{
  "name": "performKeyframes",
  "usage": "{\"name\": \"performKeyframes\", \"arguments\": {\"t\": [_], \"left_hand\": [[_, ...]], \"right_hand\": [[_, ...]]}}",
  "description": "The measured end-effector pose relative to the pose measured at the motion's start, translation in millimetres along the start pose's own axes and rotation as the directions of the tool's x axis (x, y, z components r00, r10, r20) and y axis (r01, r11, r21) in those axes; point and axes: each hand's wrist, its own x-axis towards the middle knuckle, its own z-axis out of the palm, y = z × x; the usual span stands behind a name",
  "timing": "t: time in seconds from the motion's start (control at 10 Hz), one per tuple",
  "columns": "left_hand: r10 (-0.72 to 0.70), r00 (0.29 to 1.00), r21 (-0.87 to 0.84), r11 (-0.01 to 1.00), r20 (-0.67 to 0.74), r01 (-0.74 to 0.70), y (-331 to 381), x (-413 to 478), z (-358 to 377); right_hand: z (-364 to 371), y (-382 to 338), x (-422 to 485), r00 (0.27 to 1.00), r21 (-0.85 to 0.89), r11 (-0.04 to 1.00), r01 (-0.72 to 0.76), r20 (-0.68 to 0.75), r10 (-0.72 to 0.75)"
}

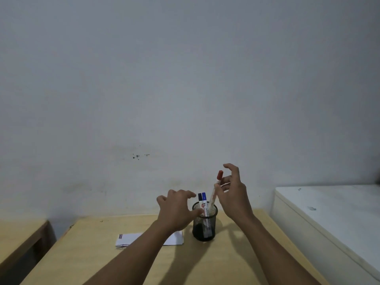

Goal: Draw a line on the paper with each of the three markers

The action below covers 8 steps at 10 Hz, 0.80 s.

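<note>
A black mesh pen cup (204, 224) stands on the wooden table (98, 258). Inside it are a black-capped marker (200, 197) and a blue-capped marker (204, 196), both upright. A red-capped marker (219, 175) is tilted, its lower end still inside the cup, and my right hand (234, 194) pinches its upper barrel between thumb and fingers. My left hand (176, 208) is beside the cup's left rim, fingers spread, thumb touching the rim. The white paper (129, 239) lies left of the cup, partly hidden under my left forearm, with short coloured marks at its left corner.
A grey wall rises right behind the table. A white cabinet or box (329, 212) stands to the right of the table, slightly higher. Another wooden surface (18, 237) sits at the far left across a gap.
</note>
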Motion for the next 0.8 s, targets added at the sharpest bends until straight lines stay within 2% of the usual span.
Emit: {"name": "performKeyframes", "arguments": {"t": [0.1, 0.3, 0.4, 0.8], "left_hand": [[0.010, 0.995, 0.026, 1.000, 0.102, -0.013, -8, 12, 26], [-0.005, 0.977, 0.057, 0.998, 0.215, -0.008, -9, 36, 55], [0.013, 0.967, 0.051, 0.998, 0.253, -0.027, -12, 45, 67], [0.027, 0.979, 0.074, 0.996, 0.200, -0.043, -11, 47, 68]], "right_hand": [[16, 23, 12, 0.998, -0.133, 0.991, -0.010, 0.053, 0.017], [41, 59, 38, 0.980, -0.341, 0.940, -0.027, 0.178, 0.092], [48, 72, 42, 0.967, -0.388, 0.921, -0.023, 0.226, 0.119], [55, 85, 37, 0.956, -0.411, 0.911, -0.032, 0.253, 0.147]]}}
